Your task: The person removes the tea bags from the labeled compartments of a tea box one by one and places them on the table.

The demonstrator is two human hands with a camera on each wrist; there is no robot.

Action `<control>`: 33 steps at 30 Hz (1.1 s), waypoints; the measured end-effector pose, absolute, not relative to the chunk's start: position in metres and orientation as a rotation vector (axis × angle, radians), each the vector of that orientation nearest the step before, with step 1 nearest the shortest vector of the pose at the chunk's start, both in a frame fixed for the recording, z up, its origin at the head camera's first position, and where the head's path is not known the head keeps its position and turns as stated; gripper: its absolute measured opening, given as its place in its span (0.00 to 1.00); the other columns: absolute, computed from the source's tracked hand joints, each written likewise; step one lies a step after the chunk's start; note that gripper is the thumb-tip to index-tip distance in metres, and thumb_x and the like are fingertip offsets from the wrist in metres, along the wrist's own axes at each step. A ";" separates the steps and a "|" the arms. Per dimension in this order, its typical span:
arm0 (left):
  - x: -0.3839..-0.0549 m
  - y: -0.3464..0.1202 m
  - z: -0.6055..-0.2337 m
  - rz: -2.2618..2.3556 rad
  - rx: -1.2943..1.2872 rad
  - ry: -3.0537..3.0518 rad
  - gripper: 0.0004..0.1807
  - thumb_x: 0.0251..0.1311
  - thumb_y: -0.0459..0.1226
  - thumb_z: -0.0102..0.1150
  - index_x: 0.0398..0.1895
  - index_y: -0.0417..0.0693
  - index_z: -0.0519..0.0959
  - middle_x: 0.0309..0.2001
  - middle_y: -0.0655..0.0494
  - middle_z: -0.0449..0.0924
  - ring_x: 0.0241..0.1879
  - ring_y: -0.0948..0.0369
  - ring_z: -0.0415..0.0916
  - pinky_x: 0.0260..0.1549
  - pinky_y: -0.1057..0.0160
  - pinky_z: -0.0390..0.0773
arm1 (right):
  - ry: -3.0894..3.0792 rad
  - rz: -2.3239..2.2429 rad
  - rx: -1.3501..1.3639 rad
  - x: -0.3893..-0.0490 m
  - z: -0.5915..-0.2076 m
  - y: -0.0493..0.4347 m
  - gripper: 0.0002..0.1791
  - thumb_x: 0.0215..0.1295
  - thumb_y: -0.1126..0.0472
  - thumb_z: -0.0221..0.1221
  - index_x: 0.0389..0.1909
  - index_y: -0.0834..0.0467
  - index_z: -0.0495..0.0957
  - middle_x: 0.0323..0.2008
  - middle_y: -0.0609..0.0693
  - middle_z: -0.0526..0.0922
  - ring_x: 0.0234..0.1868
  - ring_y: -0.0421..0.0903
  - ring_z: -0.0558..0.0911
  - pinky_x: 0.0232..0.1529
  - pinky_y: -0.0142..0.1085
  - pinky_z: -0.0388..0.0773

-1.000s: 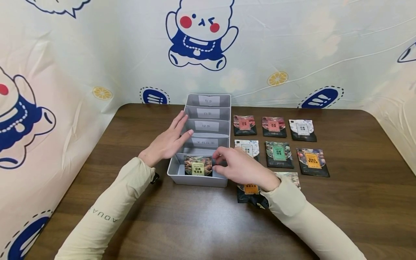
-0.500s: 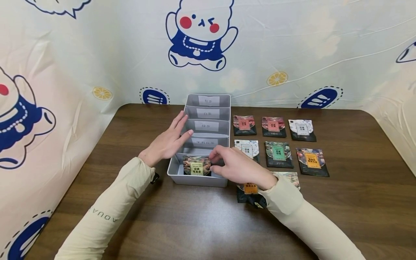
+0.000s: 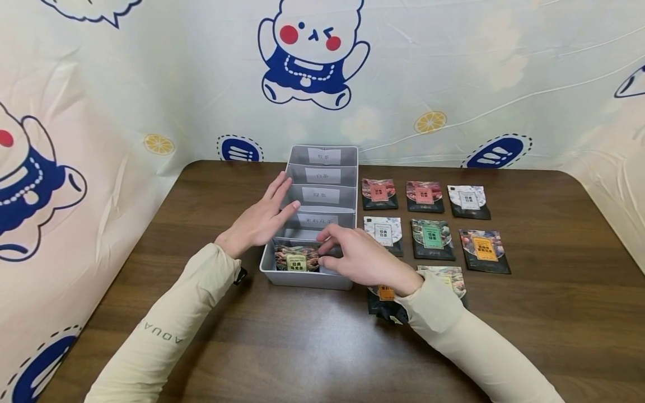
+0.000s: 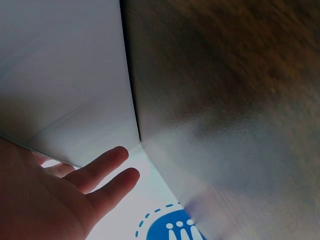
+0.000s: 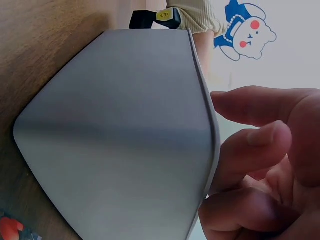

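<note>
A grey divided box [image 3: 307, 280] with labelled compartments stands on the table. In its nearest compartment is a dark tea packet [image 3: 297, 258] with a yellow-green label, tilted and partly below the front rim. My right hand [image 3: 365, 257] reaches over the box's right side and pinches the packet's right edge between thumb and fingers. In the right wrist view its curled fingers [image 5: 250, 150] pass behind the box rim, which hides the packet. My left hand [image 3: 257, 218] rests on the box's left rim with fingers spread; the left wrist view shows them along the outer wall [image 4: 70, 75].
Right of the box lie several tea packets in rows: red [image 3: 379, 193], white [image 3: 469, 201], green [image 3: 432, 239] and orange [image 3: 485, 251]. One orange-labelled packet [image 3: 380, 302] is partly under my right wrist. A patterned cloth [image 3: 403, 67] hangs behind the table.
The tea packet in the nearest compartment has moved left and sunk lower. My right hand has moved left with it. My left hand and the box have stayed in place.
</note>
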State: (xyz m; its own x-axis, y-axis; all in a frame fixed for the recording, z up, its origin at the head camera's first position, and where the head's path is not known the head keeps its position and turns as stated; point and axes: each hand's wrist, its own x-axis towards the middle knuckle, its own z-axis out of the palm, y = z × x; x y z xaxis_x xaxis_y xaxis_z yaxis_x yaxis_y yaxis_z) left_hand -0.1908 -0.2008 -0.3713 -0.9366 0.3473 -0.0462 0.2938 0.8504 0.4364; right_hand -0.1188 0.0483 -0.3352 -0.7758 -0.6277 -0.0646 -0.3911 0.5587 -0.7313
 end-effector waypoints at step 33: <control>-0.191 -0.201 -0.374 0.663 0.498 2.903 0.42 0.69 0.66 0.27 0.78 0.56 0.38 0.78 0.67 0.23 0.73 0.50 0.57 0.63 0.46 0.67 | 2.779 -0.710 -1.189 -0.112 -0.347 0.030 0.06 0.67 0.56 0.58 0.42 0.48 0.82 0.37 0.40 0.86 0.32 0.38 0.80 0.31 0.36 0.78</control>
State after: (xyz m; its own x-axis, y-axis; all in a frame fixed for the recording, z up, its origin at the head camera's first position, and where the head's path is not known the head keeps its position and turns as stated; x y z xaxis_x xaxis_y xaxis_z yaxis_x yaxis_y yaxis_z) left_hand -0.1911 -0.2010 -0.3735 -0.9382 0.3430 -0.0451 0.2895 0.8498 0.4406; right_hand -0.1120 0.0303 -0.3469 -0.7060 -0.6937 0.1423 -0.6769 0.6020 -0.4235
